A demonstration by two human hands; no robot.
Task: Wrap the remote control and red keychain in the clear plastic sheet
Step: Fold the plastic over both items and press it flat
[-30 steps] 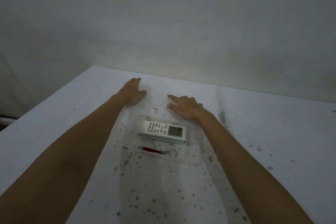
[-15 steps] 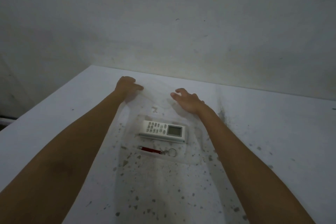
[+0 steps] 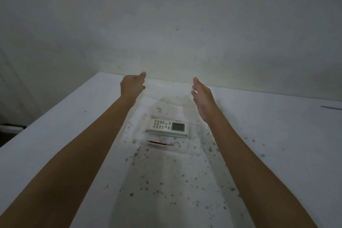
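Reaching past the objects in the head view, the person's left hand (image 3: 132, 85) and right hand (image 3: 202, 96) sit at the far edge of the thin clear plastic sheet (image 3: 166, 172) that lies flat on the speckled white table (image 3: 277, 126); the left hand looks pinched, thumb to fingers, on the sheet's far left corner, while the right hand is cupped at the far right corner, and whether it has hold of the film I cannot tell, since the film is nearly invisible there; nearer the body than both hands, and between the two forearms, lies the white rectangular remote control (image 3: 167, 127), with the small red keychain (image 3: 162, 143) just beside it on the near side; the remote's long axis runs left to right, keypad toward the left hand and grey display toward the right, face up; the keychain lies parallel, red strap left and metal ring right; to fold well, I judge both corners should rise together and come evenly toward the body, keeping the film taut so it drapes over both items without nudging them.
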